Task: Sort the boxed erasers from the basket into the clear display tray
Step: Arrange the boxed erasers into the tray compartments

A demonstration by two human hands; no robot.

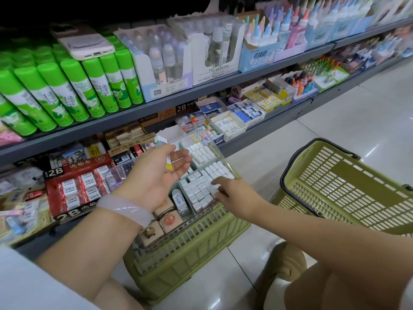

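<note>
A clear display tray point(220, 153) with dividers lies on top of a green basket point(190, 249). Several white boxed erasers point(201, 152) fill its compartments in rows, and tan boxes point(166, 209) sit at its near end. My left hand point(156, 175) hovers palm up over the tray, fingers relaxed, with a small white and yellow boxed eraser point(169, 164) resting in the palm. My right hand point(228, 190) reaches into the tray's right side and pinches a white boxed eraser point(213, 189) among the packed rows.
A second green basket point(346, 191) stands tilted on the tiled floor at the right, its inside bare. Shelves at the left and back hold red 2B eraser packs point(76, 186), green glue sticks point(73, 90) and a phone point(82, 41). My knee point(288, 262) is below.
</note>
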